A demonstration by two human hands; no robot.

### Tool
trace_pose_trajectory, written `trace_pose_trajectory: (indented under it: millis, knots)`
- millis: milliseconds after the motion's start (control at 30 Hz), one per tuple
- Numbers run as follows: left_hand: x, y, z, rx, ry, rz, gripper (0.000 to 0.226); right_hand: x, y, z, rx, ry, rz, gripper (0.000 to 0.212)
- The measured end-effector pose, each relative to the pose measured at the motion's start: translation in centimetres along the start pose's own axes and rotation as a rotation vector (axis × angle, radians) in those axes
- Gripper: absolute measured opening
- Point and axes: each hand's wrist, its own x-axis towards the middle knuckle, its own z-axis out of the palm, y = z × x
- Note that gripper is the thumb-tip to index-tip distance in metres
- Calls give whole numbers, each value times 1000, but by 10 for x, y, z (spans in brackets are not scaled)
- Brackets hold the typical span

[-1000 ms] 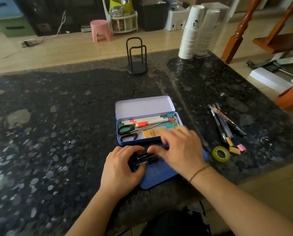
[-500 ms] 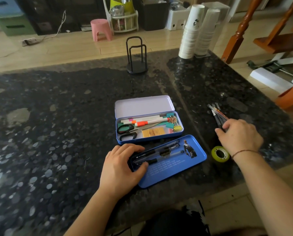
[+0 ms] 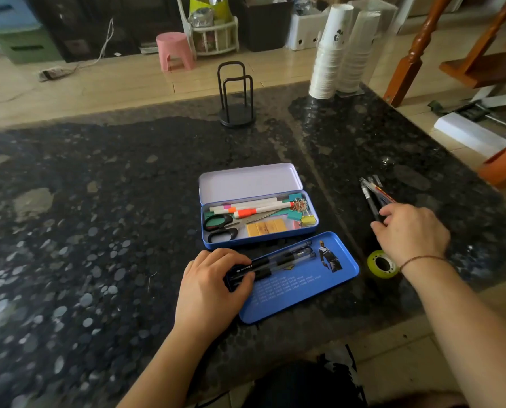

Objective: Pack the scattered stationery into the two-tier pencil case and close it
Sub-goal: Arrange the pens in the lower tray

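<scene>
The blue tin pencil case (image 3: 315,228) lies open on the dark stone counter, its pale lid (image 3: 245,179) tilted back. Inside are scissors (image 3: 220,228), markers (image 3: 254,206), binder clips and yellow sticky notes. In front lies the blue inner tray (image 3: 304,287) with black pens (image 3: 287,259) along its far edge. My left hand (image 3: 210,290) rests on the tray's left end, fingers over the pen caps. My right hand (image 3: 410,234) lies over a loose bundle of pens (image 3: 374,194) to the right, fingers curled onto them. A yellow-green tape roll (image 3: 381,265) sits below that hand.
A black wire stand (image 3: 236,98) is at the counter's far middle. Two stacks of white paper cups (image 3: 338,51) stand at the far right corner. The counter's near edge runs just below the tray. A pink stool (image 3: 175,50) stands on the floor beyond.
My right hand left the tray and moved right to the loose pens, uncovering the pens laid in the tray. My left hand stayed on the tray's left end.
</scene>
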Motion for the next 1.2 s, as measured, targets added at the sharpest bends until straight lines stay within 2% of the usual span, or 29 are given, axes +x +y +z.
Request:
trace_pose_trajectory:
  millis: [100,167,233,267,367,433,567,767,900,1000,1067,1133,1200]
  knots:
    - [0,0,-1,-6,3,-1,21,0,0,-1,12,-4,-3,31]
    - [0,0,-1,-7,2,-2,20,-1,0,-7,126,18,-68,26]
    - [-1,-1,-2,-9,1,-8,20,-5,-3,-17,314,-32,-254,23]
    - [-1,-1,-2,-12,1,-11,20,-9,-5,-22,378,-87,-411,22]
    - [0,-1,-1,-16,1,-15,20,-29,-14,-28,346,-287,-858,21]
    - [0,-2,-1,-19,0,-15,19,-38,-22,-21,235,-293,-994,20]
    - [0,-3,-1,-39,0,-11,19,-47,-41,-12,177,-239,-1079,21]
    - [1,-1,-1,-32,-3,-10,22,-64,-55,2,285,-190,-1057,15]
    - [0,0,-3,8,-34,17,37,-71,-58,10,371,-177,-979,11]
    - [0,1,-4,29,-38,20,39,-63,-54,2,388,-154,-921,21]
    - [0,0,-2,19,-41,17,39,-43,-39,-7,383,-42,-720,24]
    - [0,0,-2,17,-42,19,38,-14,-13,-9,287,107,-375,20]
    - [1,1,-3,19,-34,23,38,6,13,-6,135,94,-75,21]
